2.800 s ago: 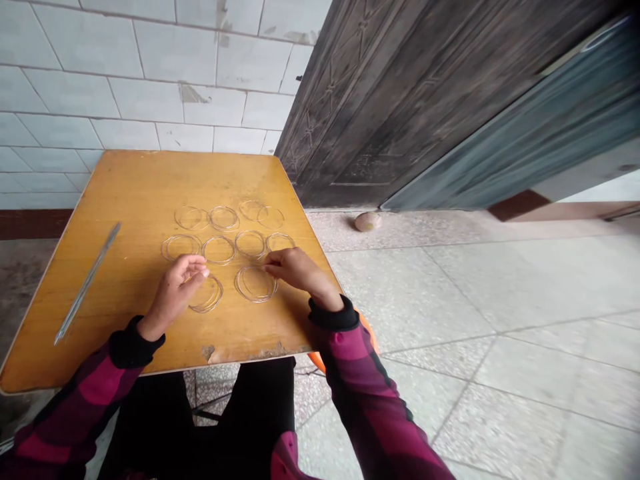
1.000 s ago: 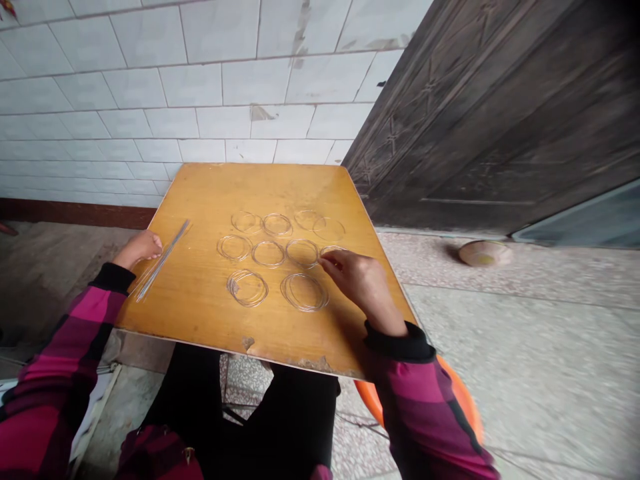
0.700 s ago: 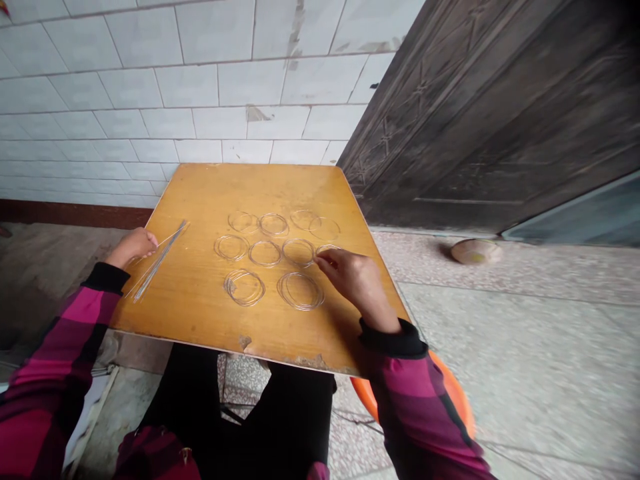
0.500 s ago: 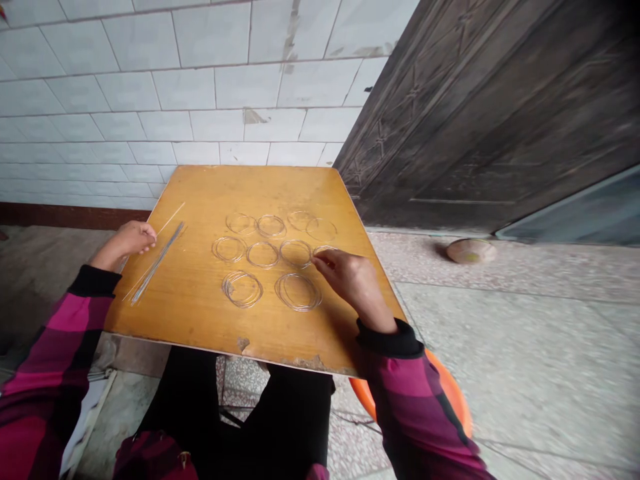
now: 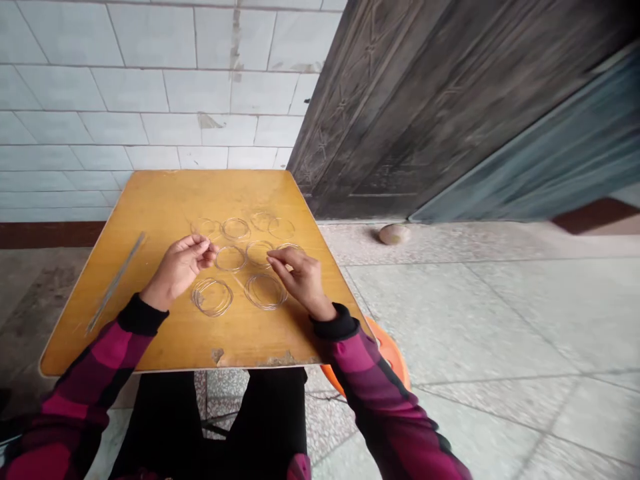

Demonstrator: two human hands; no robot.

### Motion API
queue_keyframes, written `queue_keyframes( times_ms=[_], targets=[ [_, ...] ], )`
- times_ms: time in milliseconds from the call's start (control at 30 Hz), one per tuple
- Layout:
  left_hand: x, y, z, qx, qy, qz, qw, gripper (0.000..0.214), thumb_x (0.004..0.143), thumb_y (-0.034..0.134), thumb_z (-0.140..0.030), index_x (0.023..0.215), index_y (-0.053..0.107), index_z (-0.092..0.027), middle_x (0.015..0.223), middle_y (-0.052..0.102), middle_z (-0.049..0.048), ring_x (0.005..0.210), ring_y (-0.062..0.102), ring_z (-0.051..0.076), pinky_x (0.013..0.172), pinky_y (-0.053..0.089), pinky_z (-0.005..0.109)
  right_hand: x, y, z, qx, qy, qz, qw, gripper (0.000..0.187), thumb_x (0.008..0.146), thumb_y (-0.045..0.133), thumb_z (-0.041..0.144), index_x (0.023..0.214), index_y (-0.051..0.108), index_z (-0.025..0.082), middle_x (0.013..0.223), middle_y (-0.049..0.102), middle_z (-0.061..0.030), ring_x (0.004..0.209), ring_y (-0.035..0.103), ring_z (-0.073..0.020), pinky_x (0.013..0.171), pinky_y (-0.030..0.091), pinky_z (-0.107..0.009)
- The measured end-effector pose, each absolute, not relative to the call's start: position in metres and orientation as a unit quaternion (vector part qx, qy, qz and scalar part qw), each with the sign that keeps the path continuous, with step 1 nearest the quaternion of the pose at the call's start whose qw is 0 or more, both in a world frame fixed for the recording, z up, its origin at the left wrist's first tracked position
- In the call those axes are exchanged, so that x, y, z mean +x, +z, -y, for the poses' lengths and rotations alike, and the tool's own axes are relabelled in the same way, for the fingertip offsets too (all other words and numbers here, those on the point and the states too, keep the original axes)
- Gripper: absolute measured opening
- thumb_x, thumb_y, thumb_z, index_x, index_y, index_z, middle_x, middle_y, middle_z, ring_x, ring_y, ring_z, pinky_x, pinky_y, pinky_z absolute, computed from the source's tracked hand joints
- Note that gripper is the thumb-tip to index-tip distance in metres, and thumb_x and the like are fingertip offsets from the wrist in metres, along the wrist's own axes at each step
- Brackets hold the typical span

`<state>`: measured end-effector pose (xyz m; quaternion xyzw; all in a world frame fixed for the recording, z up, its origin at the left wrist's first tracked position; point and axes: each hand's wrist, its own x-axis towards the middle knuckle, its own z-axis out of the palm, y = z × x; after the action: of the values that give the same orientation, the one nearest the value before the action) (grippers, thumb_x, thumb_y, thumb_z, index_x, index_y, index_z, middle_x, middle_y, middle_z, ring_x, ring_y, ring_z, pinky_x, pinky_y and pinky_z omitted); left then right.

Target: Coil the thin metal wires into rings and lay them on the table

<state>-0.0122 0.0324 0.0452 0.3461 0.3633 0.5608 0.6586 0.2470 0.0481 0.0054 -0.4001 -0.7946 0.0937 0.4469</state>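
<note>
The work in hand looks like handling thin wire rings (image 5: 236,229) laid out on a yellow wooden board (image 5: 150,200); 4 sit in a top row, 2 or more show in the middle row, and 2 looser coils (image 5: 213,297) lie nearest the person; the rightmost ring of the middle row is partly hidden under the right hand (image 5: 299,277); its fingers are curled and their tips (image 5: 274,255) rest on or just over that ring, but I cannot tell whether they grip the wire; the left hand (image 5: 177,270) is half closed above the board, its fingertips (image 5: 210,248) drawn together between the top-left ring and the middle row, and whether a wire lies between them is too fine to tell; a bundle of straight wires (image 5: 116,280) lies well to the left, untouched by either hand; an orange stool (image 5: 387,353) shows past the board's near right corner; the next move calls for slow, light fingertip work, since the wire is thin and the rings lie close together, so a careless touch could nudge a neighbouring ring.
</note>
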Motion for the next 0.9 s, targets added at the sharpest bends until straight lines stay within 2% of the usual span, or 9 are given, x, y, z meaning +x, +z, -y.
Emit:
queue_keyframes(
  times_ms=[100,200,300,400,500,667,767,833,900],
  targets=[
    [0.010,0.029,-0.035,0.272,0.570,-0.348,0.693,0.011,0.077,0.072,-0.009,0.078,0.062,-0.014,0.080,0.072,0.0047,0.070,0.067,0.010,0.064,0.053,0.019,0.242,0.001,-0.045,-0.333,0.129,0.809,0.467,0.017,0.095,0.060,0.027,0.106,0.072,0.022,0.089,0.076,-0.0069,0.080,0.072,-0.0194,0.073,0.058,-0.033],
    [0.022,0.017,-0.030,0.242,0.552,-0.333,0.725,0.012,0.079,0.072,-0.009,0.079,0.062,-0.015,0.081,0.073,0.0037,0.071,0.068,0.010,0.066,0.055,0.018,0.234,-0.004,-0.038,-0.252,0.159,0.831,0.470,0.030,0.095,0.061,0.021,0.124,0.067,0.024,0.096,0.076,-0.0069,0.084,0.073,-0.0175,0.075,0.060,-0.031],
    [0.026,0.007,-0.024,0.245,0.529,-0.315,0.749,0.014,0.076,0.077,-0.012,0.079,0.063,-0.015,0.080,0.072,0.0024,0.069,0.068,0.010,0.063,0.055,0.018,0.228,-0.007,-0.029,-0.183,0.181,0.837,0.483,0.036,0.094,0.061,0.015,0.128,0.065,0.025,0.100,0.076,-0.0070,0.090,0.073,-0.0157,0.076,0.061,-0.028],
    [0.023,0.002,-0.023,0.240,0.511,-0.297,0.770,0.018,0.073,0.081,-0.016,0.080,0.065,-0.015,0.080,0.072,0.0028,0.069,0.067,0.010,0.061,0.054,0.019,0.227,-0.008,-0.024,-0.164,0.190,0.839,0.482,0.035,0.094,0.061,0.013,0.125,0.068,0.026,0.103,0.077,-0.0075,0.093,0.074,-0.0156,0.077,0.062,-0.028],
    [0.012,0.002,-0.028,0.206,0.531,-0.286,0.770,0.017,0.073,0.081,-0.016,0.080,0.066,-0.017,0.082,0.072,0.0015,0.074,0.069,0.011,0.068,0.056,0.022,0.229,-0.007,-0.021,-0.161,0.222,0.841,0.466,0.032,0.093,0.063,0.014,0.122,0.070,0.027,0.103,0.077,-0.0073,0.093,0.074,-0.0160,0.078,0.063,-0.029],
    [-0.001,0.010,-0.033,0.163,0.574,-0.256,0.760,0.013,0.079,0.078,-0.018,0.077,0.065,-0.019,0.074,0.068,-0.0037,0.069,0.067,0.008,0.069,0.056,0.021,0.233,0.001,-0.021,-0.127,0.373,0.820,0.416,0.027,0.092,0.066,0.021,0.117,0.073,0.027,0.106,0.077,-0.0072,0.091,0.074,-0.0154,0.075,0.063,-0.027],
    [0.000,0.013,-0.028,0.171,0.555,-0.232,0.781,0.013,0.080,0.078,-0.023,0.076,0.066,-0.020,0.069,0.066,-0.0048,0.066,0.066,0.008,0.066,0.057,0.021,0.237,0.011,-0.023,-0.104,0.460,0.783,0.406,0.020,0.088,0.072,0.027,0.107,0.077,0.030,0.116,0.074,-0.0064,0.103,0.071,-0.0172,0.085,0.061,-0.033],
    [0.003,0.013,-0.022,0.184,0.533,-0.210,0.799,0.016,0.075,0.083,-0.026,0.075,0.067,-0.021,0.068,0.065,-0.0047,0.066,0.065,0.009,0.064,0.057,0.022,0.239,0.014,-0.027,-0.075,0.506,0.749,0.421,0.015,0.084,0.076,0.031,0.099,0.078,0.032,0.118,0.074,-0.0046,0.109,0.070,-0.0184,0.093,0.058,-0.038],
    [0.007,0.011,-0.016,0.199,0.507,-0.183,0.818,0.022,0.068,0.088,-0.030,0.074,0.069,-0.021,0.066,0.066,-0.0037,0.066,0.065,0.011,0.062,0.056,0.023,0.239,0.013,-0.030,-0.021,0.551,0.712,0.435,0.012,0.082,0.078,0.037,0.092,0.078,0.032,0.105,0.077,-0.0034,0.105,0.072,-0.0186,0.093,0.057,-0.039]
  ],
)
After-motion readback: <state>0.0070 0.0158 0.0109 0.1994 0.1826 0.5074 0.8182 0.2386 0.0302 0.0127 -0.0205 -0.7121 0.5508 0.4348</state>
